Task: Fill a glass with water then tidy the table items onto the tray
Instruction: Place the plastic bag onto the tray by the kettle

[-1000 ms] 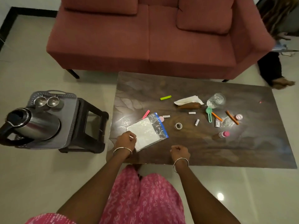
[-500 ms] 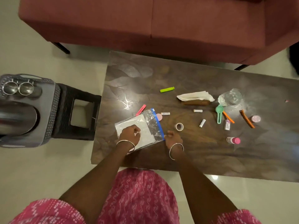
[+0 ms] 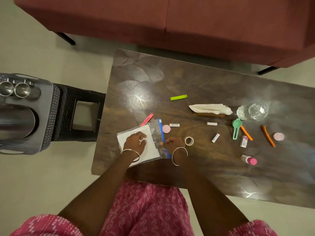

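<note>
A clear zip bag point(image 3: 154, 133) with a blue seal strip and a white sheet inside lies near the front left of the dark table point(image 3: 204, 82). My left hand point(image 3: 135, 143) rests on the white sheet with bent fingers gripping the bag. My right hand point(image 3: 172, 143) pinches the bag's blue edge. An empty clear glass point(image 3: 255, 111) stands far right on the table. The grey tray point(image 3: 51, 116) sits on a black stool point(image 3: 81, 106) at the left, with a steel jug point(image 3: 15, 121) and two steel cups point(image 3: 22, 89) on it.
Small items are scattered on the table: a green clip point(image 3: 178, 97), a tissue point(image 3: 210, 108), a pink clip point(image 3: 147, 119), a pink lid point(image 3: 166, 128), a tape roll point(image 3: 189, 141), a green spoon point(image 3: 236, 126), orange sticks point(image 3: 268, 136) and a pink-capped bottle point(image 3: 248, 160). A red sofa point(image 3: 170, 23) stands behind.
My right hand moved from the table's front edge to the bag's blue edge. My left hand slid from the bag's corner onto its middle. The view tilted further down.
</note>
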